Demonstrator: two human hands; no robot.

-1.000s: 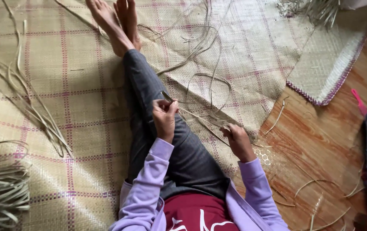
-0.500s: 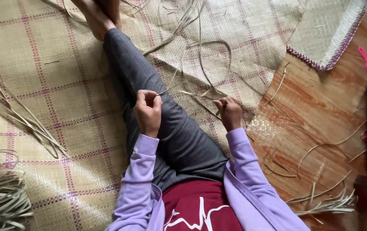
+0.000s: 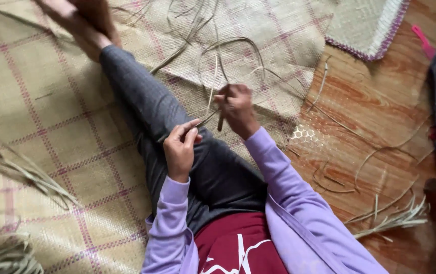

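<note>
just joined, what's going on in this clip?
A person sits on a checked woven mat with legs stretched out, working a long dried leaf strip. The right hand grips the strip along with a short dark stick-like tool; what the tool is cannot be told. The left hand pinches the strip's near end above the thigh. Loose strips lie scattered on the wooden floor and the mat.

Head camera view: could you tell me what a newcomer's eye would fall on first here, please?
Most striking are the two hands at centre: the right hand grips a thin dried leaf strip above the outstretched legs, and the left hand pinches its lower end over the thigh. Beneath lies a checked woven mat, with loose strips scattered on the wooden floor at right.
</note>
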